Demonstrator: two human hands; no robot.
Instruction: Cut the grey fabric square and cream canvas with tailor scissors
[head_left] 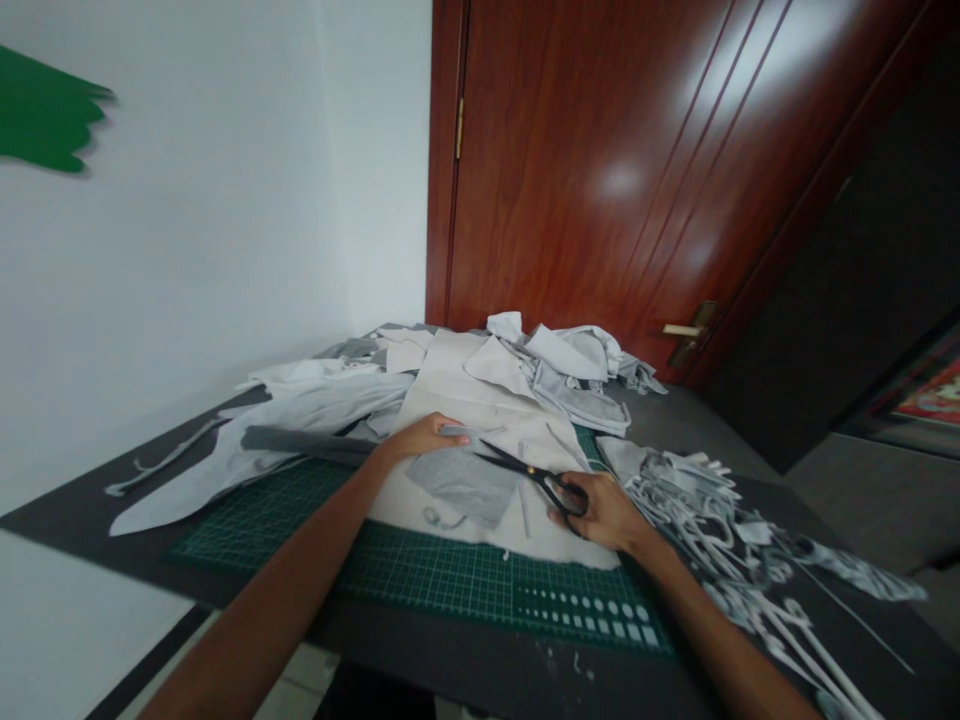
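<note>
My left hand (424,437) lies on a sheet of cream fabric (480,400), its fingers pressing the cloth near the scissors' tips. My right hand (600,512) has its fingers through the handles of black-handled scissors (517,468), whose blades point left across the cloth. The blades sit close to my left fingertips. Under both hands, a grey fabric patch (459,482) lies on the cream sheet. That sheet rests on a green cutting mat (450,575) with a printed grid. Where the blades meet the cloth is hard to see.
A heap of cut grey-and-white strips (720,530) lies to my right on the dark tabletop (517,660). Crumpled pale cloth (562,355) is piled at the back, and a dark grey strip (307,445) lies to the left. A white wall and wooden door (585,170) bound the table.
</note>
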